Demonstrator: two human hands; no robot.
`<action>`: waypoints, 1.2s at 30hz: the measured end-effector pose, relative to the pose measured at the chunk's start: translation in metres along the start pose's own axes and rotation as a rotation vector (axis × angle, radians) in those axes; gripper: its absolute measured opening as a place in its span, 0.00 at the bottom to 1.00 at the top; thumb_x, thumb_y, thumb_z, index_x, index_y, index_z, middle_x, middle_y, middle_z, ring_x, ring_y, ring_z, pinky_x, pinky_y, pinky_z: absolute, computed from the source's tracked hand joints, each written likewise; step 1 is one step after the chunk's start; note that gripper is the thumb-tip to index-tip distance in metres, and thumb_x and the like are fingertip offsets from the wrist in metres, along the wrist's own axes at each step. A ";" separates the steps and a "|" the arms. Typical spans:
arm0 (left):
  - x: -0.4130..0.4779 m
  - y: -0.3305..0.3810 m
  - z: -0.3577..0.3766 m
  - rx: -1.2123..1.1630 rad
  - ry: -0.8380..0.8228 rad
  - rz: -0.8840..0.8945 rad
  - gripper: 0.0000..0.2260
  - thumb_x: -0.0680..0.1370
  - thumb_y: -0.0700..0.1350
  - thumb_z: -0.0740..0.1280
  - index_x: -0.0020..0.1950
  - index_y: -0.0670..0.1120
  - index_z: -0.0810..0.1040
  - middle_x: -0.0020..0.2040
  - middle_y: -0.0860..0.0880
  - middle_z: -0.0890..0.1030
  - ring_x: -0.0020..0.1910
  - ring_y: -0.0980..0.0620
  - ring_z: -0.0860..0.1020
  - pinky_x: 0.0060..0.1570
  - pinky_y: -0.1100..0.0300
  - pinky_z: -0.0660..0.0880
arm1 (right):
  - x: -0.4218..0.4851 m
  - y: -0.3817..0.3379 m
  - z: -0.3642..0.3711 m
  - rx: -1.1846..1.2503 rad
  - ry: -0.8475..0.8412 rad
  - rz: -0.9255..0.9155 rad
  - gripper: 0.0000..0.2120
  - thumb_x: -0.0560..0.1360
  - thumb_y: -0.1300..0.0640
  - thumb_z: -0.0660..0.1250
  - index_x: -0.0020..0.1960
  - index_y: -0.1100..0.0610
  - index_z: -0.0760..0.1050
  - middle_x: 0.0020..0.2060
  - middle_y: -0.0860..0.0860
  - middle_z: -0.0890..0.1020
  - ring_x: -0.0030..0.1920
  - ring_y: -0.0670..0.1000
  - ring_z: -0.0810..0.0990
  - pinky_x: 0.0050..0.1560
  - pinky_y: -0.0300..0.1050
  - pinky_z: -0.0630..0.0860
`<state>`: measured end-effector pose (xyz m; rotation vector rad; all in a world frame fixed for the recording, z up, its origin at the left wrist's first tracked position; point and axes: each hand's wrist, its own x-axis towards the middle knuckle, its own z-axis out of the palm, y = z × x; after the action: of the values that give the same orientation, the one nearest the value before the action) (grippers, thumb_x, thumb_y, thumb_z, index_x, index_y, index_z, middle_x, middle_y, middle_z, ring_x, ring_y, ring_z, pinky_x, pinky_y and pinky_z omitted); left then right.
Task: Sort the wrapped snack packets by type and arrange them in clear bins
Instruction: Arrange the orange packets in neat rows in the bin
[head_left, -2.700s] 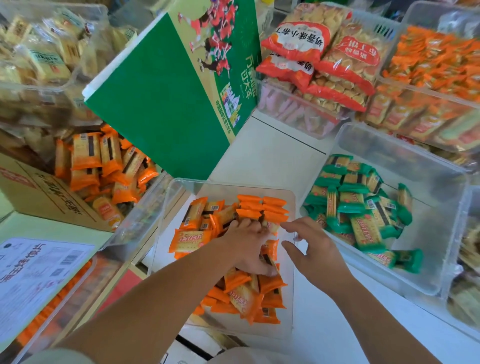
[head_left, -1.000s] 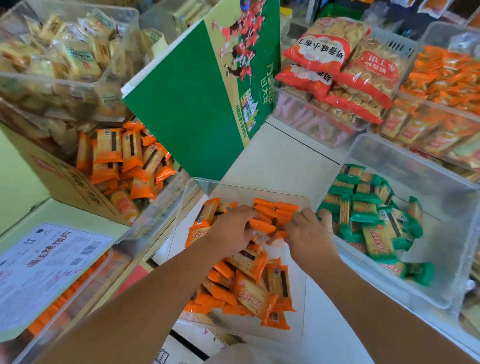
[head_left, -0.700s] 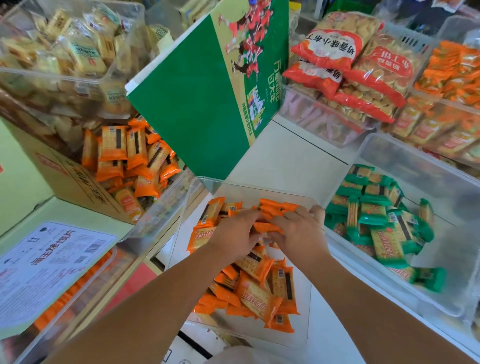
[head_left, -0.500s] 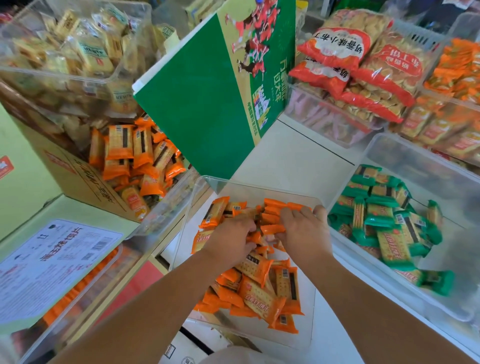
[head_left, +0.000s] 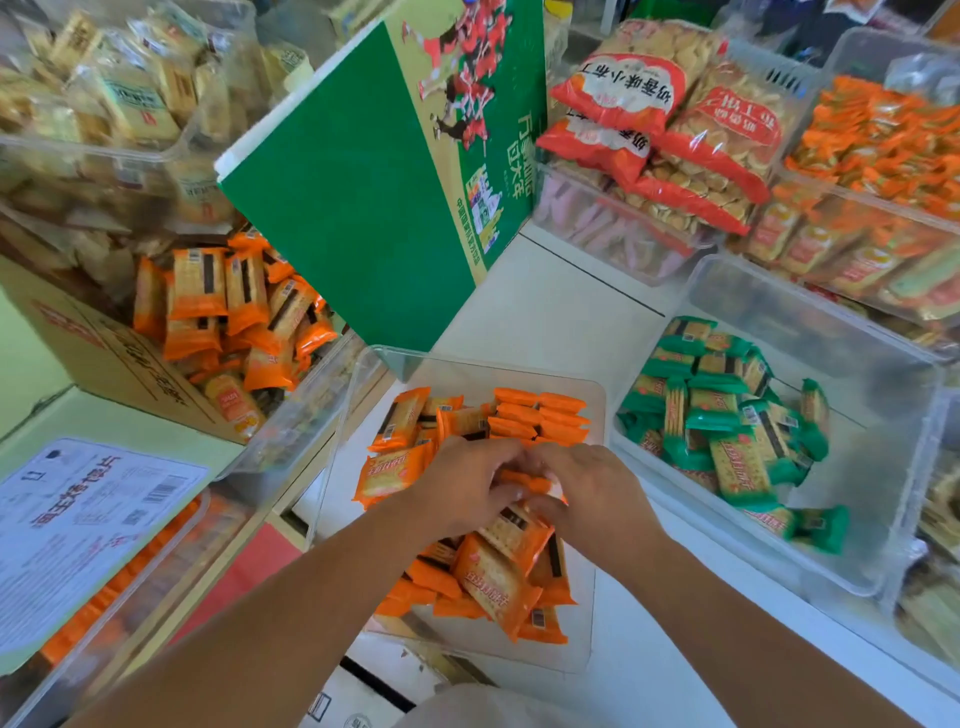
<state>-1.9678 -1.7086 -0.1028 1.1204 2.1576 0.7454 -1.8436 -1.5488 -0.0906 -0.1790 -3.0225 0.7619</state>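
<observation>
An orange packet (head_left: 524, 482) is being pinched between the curled fingers (head_left: 498, 467) of the left hand (head_left: 462, 491) and the curled fingers (head_left: 543, 462) of the right hand (head_left: 592, 493). The fingertips of both are being pressed close together just below the centre of the frame, and the exact grip is being hidden by blur. Both hands are being held inside the clear bin (head_left: 335, 457) in the middle of the frame. Just above the fingertips, a neat row of orange packets (head_left: 540, 415) is being shown stacked on edge at the top end of the bin. Loose orange packets (head_left: 493, 579) are being shown heaped below the hands at its bottom end. To the right, green packets (head_left: 727, 426) are being held in a second clear bin (head_left: 883, 467), set just beside the first. At upper centre a green box (head_left: 353, 218) is being shown tilted. At the left, more orange packets are being held in a cardboard carton (head_left: 109, 358). Red bags of biscuits (head_left: 665, 119) are being shown piled at the upper right, and a printed sheet (head_left: 78, 519) at the lower left.
</observation>
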 end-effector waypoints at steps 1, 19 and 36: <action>-0.002 0.000 0.003 -0.014 -0.008 -0.006 0.10 0.77 0.49 0.72 0.57 0.52 0.81 0.48 0.59 0.83 0.45 0.59 0.79 0.55 0.54 0.77 | 0.001 0.001 0.003 -0.038 0.014 -0.027 0.20 0.65 0.54 0.81 0.53 0.52 0.78 0.39 0.46 0.83 0.40 0.54 0.81 0.44 0.49 0.77; -0.033 -0.002 -0.020 0.099 -0.112 -0.057 0.28 0.72 0.50 0.79 0.71 0.60 0.77 0.64 0.59 0.79 0.58 0.59 0.76 0.60 0.60 0.74 | 0.006 -0.001 -0.006 -0.122 0.029 0.033 0.20 0.67 0.62 0.73 0.59 0.53 0.82 0.49 0.50 0.83 0.52 0.56 0.80 0.63 0.59 0.76; 0.006 0.021 0.003 0.619 -0.359 0.063 0.21 0.79 0.65 0.65 0.61 0.50 0.80 0.56 0.51 0.79 0.58 0.48 0.76 0.59 0.49 0.75 | -0.040 -0.004 -0.050 0.712 0.209 0.630 0.11 0.73 0.54 0.77 0.50 0.46 0.76 0.43 0.43 0.85 0.43 0.44 0.82 0.48 0.44 0.80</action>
<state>-1.9577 -1.6923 -0.0914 1.4936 2.0862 -0.1298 -1.8017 -1.5330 -0.0447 -1.1094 -2.2931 1.6557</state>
